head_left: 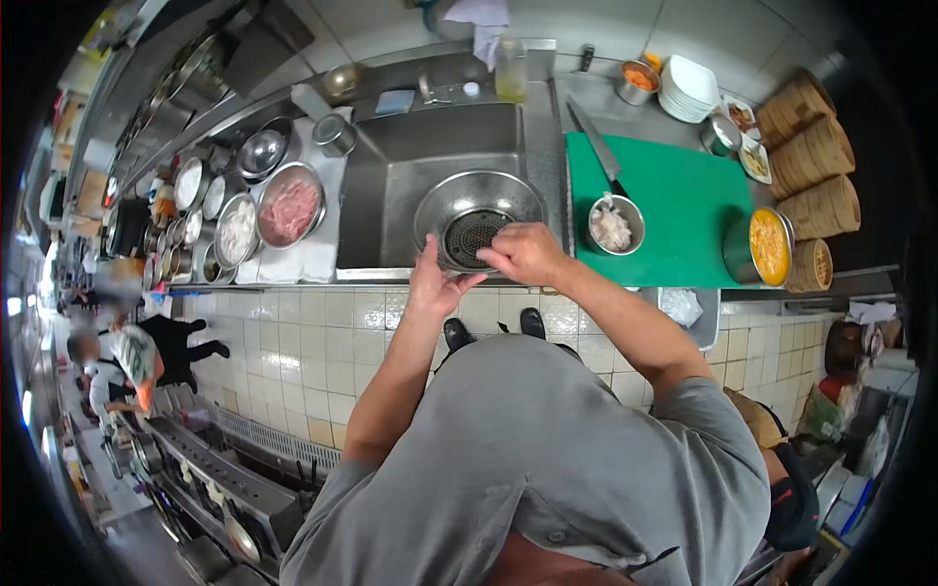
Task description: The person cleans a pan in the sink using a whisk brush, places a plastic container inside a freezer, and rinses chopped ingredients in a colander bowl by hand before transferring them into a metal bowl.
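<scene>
A metal colander with a perforated dark bottom sits over the front of the steel sink. At its near left rim is my left hand, palm up, thumb raised and fingers stretched out to the right. My right hand is closed over the near right part of the colander, its fingers curled inward. What those fingers hold, if anything, is hidden. To the right, a metal cup of pale chopped food stands on a green cutting board, near a large knife.
Bowls of raw pink meat and white food stand left of the sink. A pot of orange food, bamboo steamers and stacked white plates are at right. Other people are at far left.
</scene>
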`<state>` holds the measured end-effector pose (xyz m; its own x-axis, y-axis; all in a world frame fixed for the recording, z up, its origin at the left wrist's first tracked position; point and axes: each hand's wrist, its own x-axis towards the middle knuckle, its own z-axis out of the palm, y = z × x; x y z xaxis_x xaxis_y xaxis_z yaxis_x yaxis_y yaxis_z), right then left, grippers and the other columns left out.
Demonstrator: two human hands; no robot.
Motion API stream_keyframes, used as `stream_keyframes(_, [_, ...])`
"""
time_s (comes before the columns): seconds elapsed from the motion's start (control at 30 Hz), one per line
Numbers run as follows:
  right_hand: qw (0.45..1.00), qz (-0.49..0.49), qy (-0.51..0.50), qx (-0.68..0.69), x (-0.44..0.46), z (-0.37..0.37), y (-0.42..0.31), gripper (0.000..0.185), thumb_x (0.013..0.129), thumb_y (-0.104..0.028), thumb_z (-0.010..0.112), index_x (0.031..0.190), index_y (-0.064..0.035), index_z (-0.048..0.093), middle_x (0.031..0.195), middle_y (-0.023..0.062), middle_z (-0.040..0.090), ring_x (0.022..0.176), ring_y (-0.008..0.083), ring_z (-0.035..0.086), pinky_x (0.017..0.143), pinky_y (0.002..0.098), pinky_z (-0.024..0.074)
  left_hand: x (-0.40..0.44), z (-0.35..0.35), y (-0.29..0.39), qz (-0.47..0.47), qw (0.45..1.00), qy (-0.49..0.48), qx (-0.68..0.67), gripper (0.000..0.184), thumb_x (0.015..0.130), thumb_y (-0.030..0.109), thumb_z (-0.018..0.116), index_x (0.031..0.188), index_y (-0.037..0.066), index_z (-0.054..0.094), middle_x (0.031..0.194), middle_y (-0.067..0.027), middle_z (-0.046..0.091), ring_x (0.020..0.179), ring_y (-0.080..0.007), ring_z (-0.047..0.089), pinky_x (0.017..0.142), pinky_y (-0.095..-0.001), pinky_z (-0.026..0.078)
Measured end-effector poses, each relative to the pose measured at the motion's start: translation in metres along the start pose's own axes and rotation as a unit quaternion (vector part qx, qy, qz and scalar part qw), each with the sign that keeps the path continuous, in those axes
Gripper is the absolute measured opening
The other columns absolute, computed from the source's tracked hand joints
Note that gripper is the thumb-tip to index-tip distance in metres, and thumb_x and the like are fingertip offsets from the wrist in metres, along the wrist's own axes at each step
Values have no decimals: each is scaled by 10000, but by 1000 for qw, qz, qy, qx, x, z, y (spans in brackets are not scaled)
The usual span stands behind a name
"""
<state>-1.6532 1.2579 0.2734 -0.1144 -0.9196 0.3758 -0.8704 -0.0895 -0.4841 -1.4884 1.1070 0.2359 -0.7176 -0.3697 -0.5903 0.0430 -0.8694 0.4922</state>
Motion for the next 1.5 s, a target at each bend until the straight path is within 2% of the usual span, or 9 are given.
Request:
stream_keyframes(0.13, [916,214,258,222,-10,-43,17,370,926,-216,670,632,-16,567,547,84,496,514,159,431,481,351,359,5,7,-10,-2,999,-18,-27,506,1026,468,452,1357,124,283,1251,-204,557,1129,-400,592,855,-615,562])
stream_keyframes(0.23, [883,294,359,76,-53,-74,57,339,925,-192,659,648,-21,567,584,113,513,536,204,468,523,377,401,2,21,-9,18,999,33,7,487,1026,467,452,1331,120,297,1272,-198,539,1120,-409,592,855,-605,565])
stream_keyframes(0.37, [944,270,170,-79,-90,-69,93,250,884,-181,665,693,-24,630,711,160,631,742,334,622,695,479,491,-8,24,-11,33,996,78,25,588,1020,509,442,1416,78,390,1404,-182,472,1262,-418,481,997,-586,472])
stream_keyframes(0.53, [927,288,242,-15,-86,-88,123,204,834,-140,669,1018,-50,677,905,162,685,889,357,635,807,468,506,-1,-5,-12,59,996,71,-1,588,1019,516,441,1417,85,394,1405,-189,477,1252,-409,493,1010,-608,444])
stream_keyframes(0.7, [959,251,-129,23,-79,-82,174,372,769,-34,609,1134,-70,668,1083,173,686,1063,375,596,948,455,480,0,-15,-9,73,996,56,-9,560,998,476,518,1384,153,273,1308,-213,533,1125,-422,604,870,-607,554])
stream_keyframes(1.2, [948,290,86,-102,-15,-85,115,190,896,-137,668,1041,-21,705,1045,171,701,955,307,659,794,407,513,56,-94,92,103,986,127,-31,581,1006,415,526,1425,224,171,1353,-160,467,1081,-399,611,790,-616,575])
stream_keyframes(1.3, [796,401,157,426,62,-28,143,452,1004,-328,555,1325,-10,546,1289,117,630,1036,242,640,819,381,516,68,-97,115,77,982,167,-39,627,996,367,557,1448,228,146,1399,-155,429,1137,-404,582,773,-635,573])
stream_keyframes(1.43, [710,412,77,566,186,67,183,508,1011,-350,533,1409,-43,459,1438,139,492,1204,254,554,907,404,518,83,-114,125,72,985,157,12,673,984,336,583,1477,251,133,1439,-137,391,1197,-413,539,742,-641,575])
stream_keyframes(1.5, [549,470,126,679,237,107,220,617,1007,-381,509,1494,-60,307,1530,146,345,1344,270,427,1029,476,454,78,-117,134,49,987,154,-3,674,985,314,582,1486,289,132,1421,-130,426,1162,-393,571,748,-637,568])
